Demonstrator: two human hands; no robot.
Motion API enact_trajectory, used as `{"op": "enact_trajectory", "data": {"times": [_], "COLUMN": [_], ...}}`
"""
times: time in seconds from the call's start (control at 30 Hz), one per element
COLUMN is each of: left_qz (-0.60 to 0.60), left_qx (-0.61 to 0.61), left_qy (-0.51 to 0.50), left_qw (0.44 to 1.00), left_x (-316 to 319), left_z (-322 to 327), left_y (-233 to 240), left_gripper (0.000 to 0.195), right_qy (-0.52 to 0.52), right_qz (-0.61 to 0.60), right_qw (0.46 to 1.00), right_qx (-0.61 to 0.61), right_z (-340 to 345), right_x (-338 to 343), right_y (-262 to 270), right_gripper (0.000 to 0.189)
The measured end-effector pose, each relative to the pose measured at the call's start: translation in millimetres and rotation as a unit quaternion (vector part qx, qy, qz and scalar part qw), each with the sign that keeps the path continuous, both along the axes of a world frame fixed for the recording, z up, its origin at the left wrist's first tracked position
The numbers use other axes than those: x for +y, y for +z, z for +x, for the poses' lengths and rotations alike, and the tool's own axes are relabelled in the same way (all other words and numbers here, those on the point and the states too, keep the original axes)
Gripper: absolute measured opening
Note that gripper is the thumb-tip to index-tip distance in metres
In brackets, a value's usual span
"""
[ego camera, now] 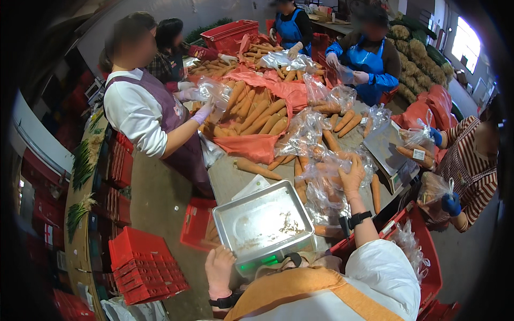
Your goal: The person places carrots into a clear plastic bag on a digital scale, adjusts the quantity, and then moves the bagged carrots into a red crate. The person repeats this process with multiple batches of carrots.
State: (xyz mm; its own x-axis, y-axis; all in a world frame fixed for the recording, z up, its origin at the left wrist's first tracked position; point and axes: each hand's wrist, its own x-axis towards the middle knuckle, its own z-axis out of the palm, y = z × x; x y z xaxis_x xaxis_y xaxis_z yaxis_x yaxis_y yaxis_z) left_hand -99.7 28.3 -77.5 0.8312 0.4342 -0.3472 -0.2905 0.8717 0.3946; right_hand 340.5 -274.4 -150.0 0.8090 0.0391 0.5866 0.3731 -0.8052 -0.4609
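Observation:
My left hand [220,267], in a thin pale glove, rests by the lower left corner of a metal scale tray [263,220]; nothing shows in it. Brown dirt marks the tray, and green digits glow on the scale below. To the right my gloved right hand [353,174] reaches over the table and touches a clear plastic bag [327,172] among bagged carrots; its grip is partly hidden. Loose carrots [257,168] lie beyond the tray. Farther off, a big heap of carrots [257,112] spills from an opened red mesh sack [251,146].
Several people work around the table [225,176]. One at right, in blue gloves, holds bagged carrots [417,154] beside another scale [381,148]. A red crate [431,257] with bags stands at my right; stacked red crates [140,257] and another red crate [194,224] are at left.

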Motion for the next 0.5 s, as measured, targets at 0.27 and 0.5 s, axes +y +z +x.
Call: {"op": "enact_trajectory", "data": {"times": [0.27,0.5], "left_qz": [0.058,0.029], "left_qx": [0.009,0.049], "left_qy": [-0.015,0.028], "left_qw": [0.998,0.998], "left_x": [-4,-5], "left_z": [21,-9], "left_y": [0,4], "left_gripper": [0.038,0.036], "right_qy": [0.212,0.246], "right_qz": [0.029,0.641], "right_qw": [0.812,0.68], "right_qx": [0.542,0.257], "right_z": [-18,-7], "right_x": [11,-5], "right_y": [-17,97], "right_gripper": [0.032,0.021]}}
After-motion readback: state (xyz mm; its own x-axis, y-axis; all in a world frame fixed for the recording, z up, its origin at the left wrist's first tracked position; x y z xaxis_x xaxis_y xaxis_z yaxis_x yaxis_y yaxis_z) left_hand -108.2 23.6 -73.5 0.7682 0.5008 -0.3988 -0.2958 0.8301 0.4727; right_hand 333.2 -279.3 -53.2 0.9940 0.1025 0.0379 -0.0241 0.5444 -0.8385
